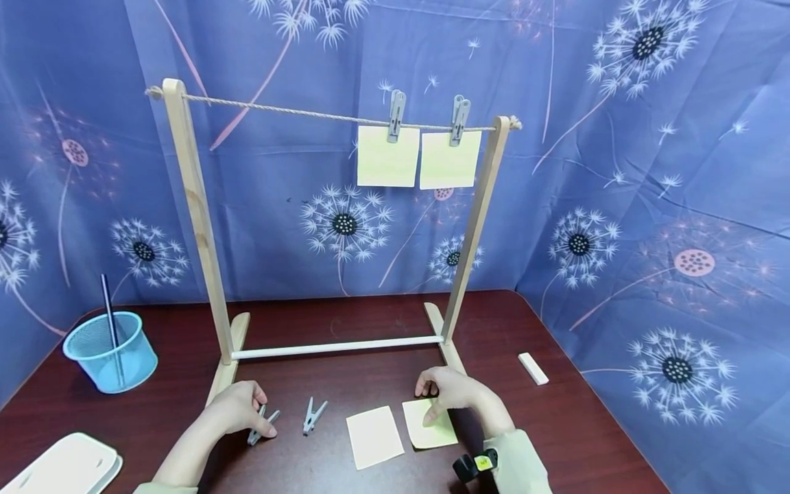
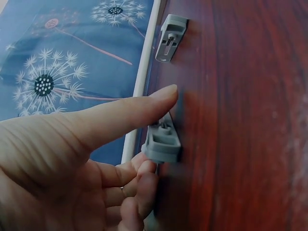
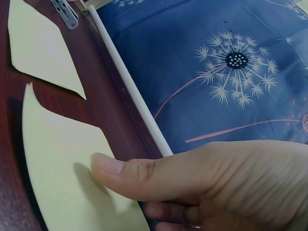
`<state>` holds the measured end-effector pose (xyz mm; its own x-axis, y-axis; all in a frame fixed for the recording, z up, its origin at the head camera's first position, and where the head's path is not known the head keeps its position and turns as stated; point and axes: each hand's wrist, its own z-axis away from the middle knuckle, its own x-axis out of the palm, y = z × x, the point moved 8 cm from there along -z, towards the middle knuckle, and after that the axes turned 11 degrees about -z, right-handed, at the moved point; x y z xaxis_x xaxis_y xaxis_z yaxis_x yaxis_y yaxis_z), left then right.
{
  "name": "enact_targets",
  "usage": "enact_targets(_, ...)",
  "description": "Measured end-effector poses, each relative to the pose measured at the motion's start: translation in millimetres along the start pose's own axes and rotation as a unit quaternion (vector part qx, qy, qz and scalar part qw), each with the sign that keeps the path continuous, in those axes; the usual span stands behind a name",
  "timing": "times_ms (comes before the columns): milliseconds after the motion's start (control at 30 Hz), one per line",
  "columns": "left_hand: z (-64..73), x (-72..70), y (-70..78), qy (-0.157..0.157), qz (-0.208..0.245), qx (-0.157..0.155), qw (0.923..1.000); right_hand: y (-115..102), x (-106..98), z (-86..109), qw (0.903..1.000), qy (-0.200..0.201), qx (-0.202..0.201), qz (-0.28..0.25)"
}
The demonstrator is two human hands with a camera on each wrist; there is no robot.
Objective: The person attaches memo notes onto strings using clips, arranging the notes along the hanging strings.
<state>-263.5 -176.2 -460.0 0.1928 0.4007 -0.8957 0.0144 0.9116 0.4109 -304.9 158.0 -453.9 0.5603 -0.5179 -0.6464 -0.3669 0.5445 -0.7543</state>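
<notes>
My left hand [image 1: 233, 409] pinches a grey clothespin [image 2: 162, 144] low over the table, the thumb on one side and the fingers on the other. A second grey clothespin [image 1: 313, 416] lies just to the right of that hand. My right hand [image 1: 458, 391] holds a yellow sticky note [image 1: 434, 431] by its far right part. The thumb lies on top of the paper, and the fingers are partly hidden behind it. In the right wrist view this note [image 3: 62, 159] bends, with one corner raised. Beside it another yellow sticky note [image 1: 374, 437] lies flat.
A wooden stand [image 1: 200, 219] carries a rope [image 1: 290, 110], where two clothespins hold yellow notes [image 1: 387, 161] near the right post. A blue mesh pen cup [image 1: 117, 360] with a pen and a white container [image 1: 64, 466] are at left. A white block [image 1: 533, 368] lies at right.
</notes>
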Motion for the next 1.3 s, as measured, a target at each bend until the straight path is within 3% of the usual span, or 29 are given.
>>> enact_targets(567, -2.1, -0.1, -0.5, 0.007, 0.009, 0.0, 0.9999, -1.2, 5.1, -2.5, 0.999, 0.011, 0.001, 0.042)
enact_targets(1133, -4.0, -1.6, -6.1, 0.016, 0.066, -0.023, 0.9974, -2.8, 6.2, -3.1, 0.9997, 0.006, 0.022, 0.006)
enact_targets(1300, -3.1, -2.3, -5.2, 0.016, 0.079, -0.029, 0.9963, -3.3, 5.8, -2.2, 0.9999, -0.008, 0.009, 0.002)
